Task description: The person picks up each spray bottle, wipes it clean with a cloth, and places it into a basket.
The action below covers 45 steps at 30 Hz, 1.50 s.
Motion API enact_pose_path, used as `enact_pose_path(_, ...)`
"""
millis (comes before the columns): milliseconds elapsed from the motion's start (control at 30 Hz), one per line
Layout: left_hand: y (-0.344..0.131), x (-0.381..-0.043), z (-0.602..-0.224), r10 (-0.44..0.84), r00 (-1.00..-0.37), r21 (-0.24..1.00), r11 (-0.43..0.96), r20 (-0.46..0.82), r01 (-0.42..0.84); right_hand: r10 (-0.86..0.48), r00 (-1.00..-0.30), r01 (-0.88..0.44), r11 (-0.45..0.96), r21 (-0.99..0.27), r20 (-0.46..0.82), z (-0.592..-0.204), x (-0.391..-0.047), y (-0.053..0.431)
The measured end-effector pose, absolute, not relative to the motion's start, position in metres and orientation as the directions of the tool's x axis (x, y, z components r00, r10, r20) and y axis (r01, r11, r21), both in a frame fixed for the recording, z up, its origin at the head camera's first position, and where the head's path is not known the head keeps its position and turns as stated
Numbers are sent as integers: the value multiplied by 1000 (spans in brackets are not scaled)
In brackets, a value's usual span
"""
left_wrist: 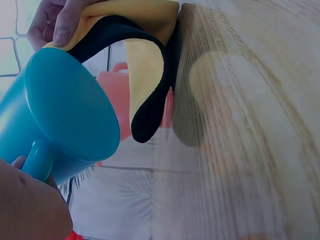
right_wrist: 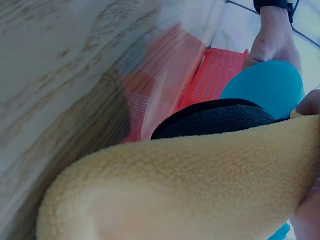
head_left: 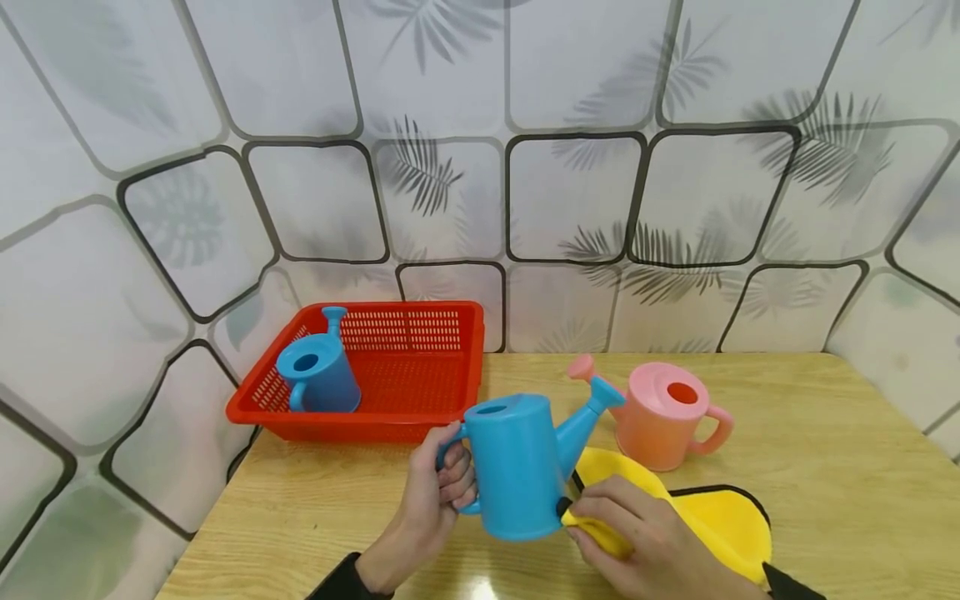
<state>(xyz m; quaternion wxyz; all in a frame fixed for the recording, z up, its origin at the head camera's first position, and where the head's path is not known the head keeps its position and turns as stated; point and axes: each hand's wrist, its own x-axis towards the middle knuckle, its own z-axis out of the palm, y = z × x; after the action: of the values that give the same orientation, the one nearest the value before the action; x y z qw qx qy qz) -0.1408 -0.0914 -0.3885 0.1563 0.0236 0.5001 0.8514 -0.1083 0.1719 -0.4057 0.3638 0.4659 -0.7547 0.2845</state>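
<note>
My left hand (head_left: 442,492) grips the handle of a blue watering can (head_left: 517,471), holding it up over the table with its spout to the right. My right hand (head_left: 637,533) pinches a yellow cloth (head_left: 720,533) with dark edging, and the pinched part meets the can's lower right side. In the left wrist view the can's round base (left_wrist: 75,105) faces the camera, and the cloth (left_wrist: 145,70) hangs in a fold beside it. The cloth (right_wrist: 175,185) fills the lower part of the right wrist view, covering some of the can (right_wrist: 270,87).
A red plastic basket (head_left: 405,429) stands at the back left with another blue watering can (head_left: 322,375) inside. Behind the cloth, a pink watering can (head_left: 663,417) sits on the wooden table (head_left: 825,467). A patterned backdrop (head_left: 570,200) rises along the table's far edge.
</note>
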Motion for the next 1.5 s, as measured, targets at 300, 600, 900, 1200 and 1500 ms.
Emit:
enact_pose_path(300, -87, -138, -394, 333, -937, 870, -427, -103, -247, -451, -290, -902, 424, -83, 844, -402, -112, 172)
enact_pose_path(600, -84, -135, -396, 339, -932, 877, -402, -125, -264, -380, -357, -845, 522, -120, 853, -400, -113, 173)
enact_pose_path(900, -83, -133, -395, 334, -931, 879, -386, -149, -280, -351, -425, -813, 554, -181, 835, -399, -113, 176)
enact_pose_path(1200, -83, -132, -396, 334, -931, 882, -381, -147, -276, -282, -415, -781, 598, -179, 865, -393, -118, 183)
enact_pose_path(1500, -84, -131, -397, 332, -930, 880, -379, -159, -286, -201, -431, -708, 680, -191, 880, -384, -125, 195)
